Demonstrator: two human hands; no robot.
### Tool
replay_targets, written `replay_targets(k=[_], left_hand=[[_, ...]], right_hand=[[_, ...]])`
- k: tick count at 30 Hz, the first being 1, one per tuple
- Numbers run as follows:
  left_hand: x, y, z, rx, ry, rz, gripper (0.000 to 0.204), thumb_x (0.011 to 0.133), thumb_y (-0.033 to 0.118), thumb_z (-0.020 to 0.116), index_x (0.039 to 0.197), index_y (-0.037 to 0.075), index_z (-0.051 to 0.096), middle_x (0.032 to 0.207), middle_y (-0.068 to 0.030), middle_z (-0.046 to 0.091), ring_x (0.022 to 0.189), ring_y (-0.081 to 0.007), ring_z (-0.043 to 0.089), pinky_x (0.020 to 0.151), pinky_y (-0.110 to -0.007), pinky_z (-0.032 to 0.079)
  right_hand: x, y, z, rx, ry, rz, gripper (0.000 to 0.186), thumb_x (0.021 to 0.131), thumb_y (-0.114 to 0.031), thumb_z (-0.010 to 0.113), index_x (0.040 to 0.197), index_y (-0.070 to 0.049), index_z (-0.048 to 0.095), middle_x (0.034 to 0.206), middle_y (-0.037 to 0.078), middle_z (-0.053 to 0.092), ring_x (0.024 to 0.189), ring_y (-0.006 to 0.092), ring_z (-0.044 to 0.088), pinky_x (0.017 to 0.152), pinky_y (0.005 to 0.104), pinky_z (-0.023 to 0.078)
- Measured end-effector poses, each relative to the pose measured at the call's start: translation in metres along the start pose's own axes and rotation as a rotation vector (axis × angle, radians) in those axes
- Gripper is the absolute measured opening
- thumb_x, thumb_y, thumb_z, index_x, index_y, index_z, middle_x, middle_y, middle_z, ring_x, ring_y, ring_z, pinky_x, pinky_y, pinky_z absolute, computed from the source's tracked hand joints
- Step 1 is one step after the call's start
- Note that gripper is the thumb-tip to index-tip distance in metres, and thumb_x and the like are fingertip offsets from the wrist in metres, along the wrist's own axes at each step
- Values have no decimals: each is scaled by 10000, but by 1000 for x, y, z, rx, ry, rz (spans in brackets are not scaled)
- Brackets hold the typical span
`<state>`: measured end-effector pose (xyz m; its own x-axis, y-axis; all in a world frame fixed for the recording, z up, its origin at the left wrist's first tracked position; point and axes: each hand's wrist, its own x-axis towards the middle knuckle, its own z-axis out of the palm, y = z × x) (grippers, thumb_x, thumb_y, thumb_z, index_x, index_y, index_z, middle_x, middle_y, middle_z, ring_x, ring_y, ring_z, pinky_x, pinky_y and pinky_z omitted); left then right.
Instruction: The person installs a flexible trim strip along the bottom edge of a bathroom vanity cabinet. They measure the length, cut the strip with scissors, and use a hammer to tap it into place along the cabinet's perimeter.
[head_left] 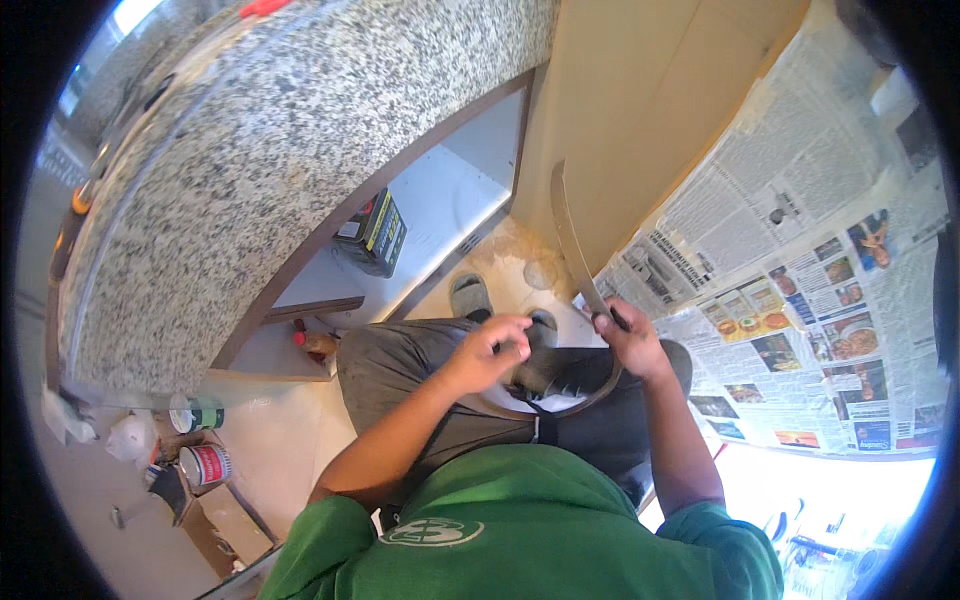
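A long, thin, brownish flexible strip [572,232] is gripped in my right hand [634,342], with the thumb pressed against it. One end rises above that hand toward the tan panel. Below the hand, the strip bends in a loop across my lap. Something small and dark shows at the right fingers; I cannot make out what it is. To the left, over my lap, my left hand [488,355] is loosely bent with its fingers apart. No held object shows in it, and it is separate from the strip's upper part.
A speckled stone counter [300,120] curves over an open cabinet holding a black-and-yellow box [376,236]. The tan panel [650,110] and a newspaper-covered surface [790,300] stand close on the right. Cans [205,465] and an open cardboard box [225,530] sit on the left floor.
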<state>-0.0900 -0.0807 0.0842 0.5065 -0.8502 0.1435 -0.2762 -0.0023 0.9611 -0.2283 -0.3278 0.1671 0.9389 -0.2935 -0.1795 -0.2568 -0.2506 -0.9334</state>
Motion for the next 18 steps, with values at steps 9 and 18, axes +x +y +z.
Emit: replay_targets(k=[9, 18], left_hand=[[72, 147, 19, -700, 58, 19, 376, 981, 195, 631, 1261, 4, 468, 907, -141, 670, 890, -218, 682, 820, -355, 546], [135, 148, -41, -937, 779, -2, 232, 1044, 258, 479, 1012, 30, 497, 610, -90, 542, 562, -243, 614, 539, -371, 501]], right_hand=[[-54, -40, 6, 202, -164, -209, 253, 971, -205, 630, 1123, -7, 672, 861, 12, 594, 794, 116, 520, 739, 260, 419], [-96, -45, -7, 244, -216, -129, 235, 944, -164, 650, 1092, 16, 676, 846, 40, 619, 788, 133, 547, 755, 267, 432]])
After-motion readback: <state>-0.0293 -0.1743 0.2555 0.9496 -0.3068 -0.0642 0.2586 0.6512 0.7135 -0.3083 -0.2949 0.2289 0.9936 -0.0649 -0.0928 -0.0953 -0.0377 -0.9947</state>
